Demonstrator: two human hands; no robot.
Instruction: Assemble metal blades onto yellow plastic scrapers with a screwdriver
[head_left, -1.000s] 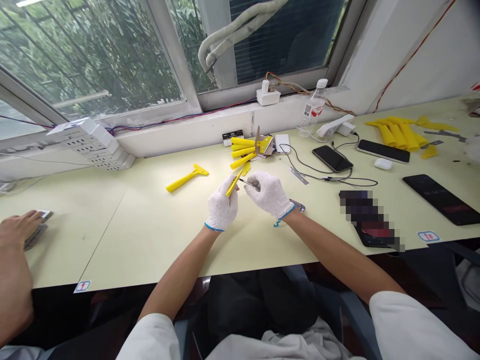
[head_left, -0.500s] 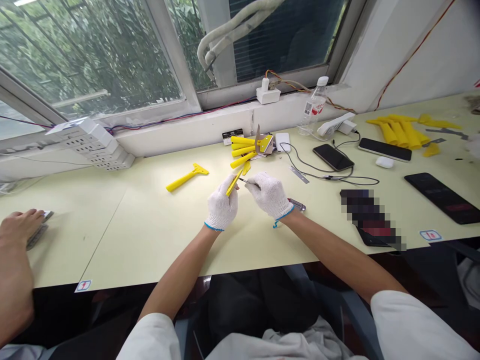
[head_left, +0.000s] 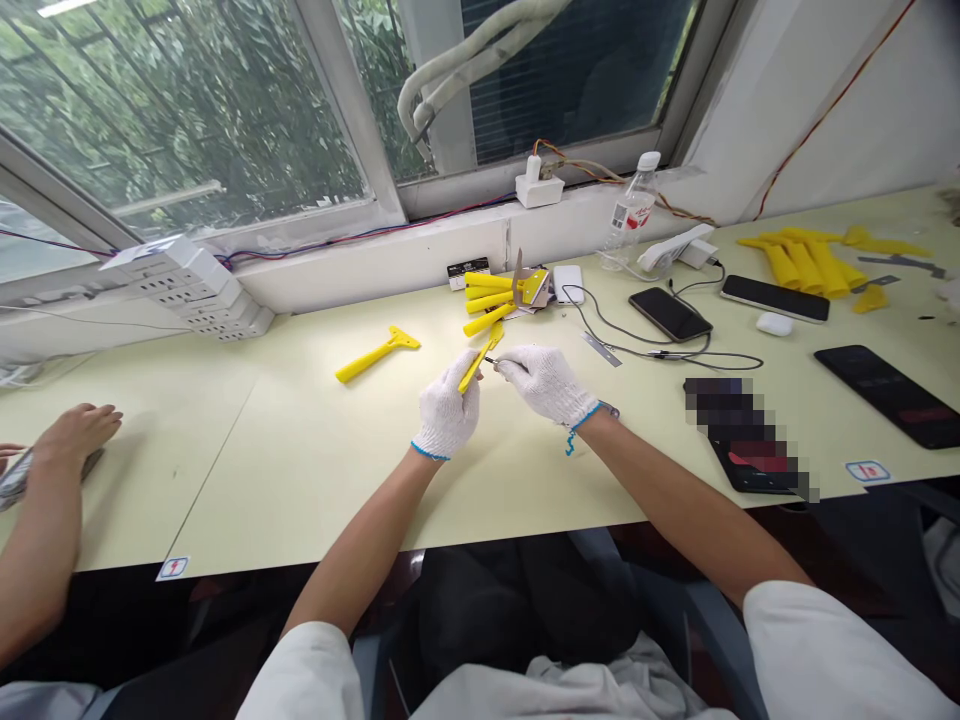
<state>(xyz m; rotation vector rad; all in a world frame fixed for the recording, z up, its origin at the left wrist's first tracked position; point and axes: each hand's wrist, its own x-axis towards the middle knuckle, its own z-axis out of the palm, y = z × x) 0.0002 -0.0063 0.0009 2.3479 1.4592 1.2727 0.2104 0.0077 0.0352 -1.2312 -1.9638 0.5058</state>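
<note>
My left hand (head_left: 448, 412), in a white knit glove, is closed around a yellow plastic scraper handle (head_left: 472, 370), which tilts up and away from me out of my fingers. My right hand (head_left: 546, 384), in a matching glove, pinches a slim metal blade (head_left: 489, 360) between thumb and fingers. Its tip is just beside the yellow handle, though I can't tell whether they touch. My hands are close together, held over a pale yellow desk (head_left: 300, 480), and my forearms angle inward across its near edge, which runs well below my wrists. Just beyond my hands sits a heap of yellow handles (head_left: 487, 300). A loose yellow scraper (head_left: 377, 354) lies ahead to my left, and a steel strip (head_left: 601, 349) lies near my right hand. A co-worker's hand (head_left: 75, 435) is well apart, at far left.
</note>
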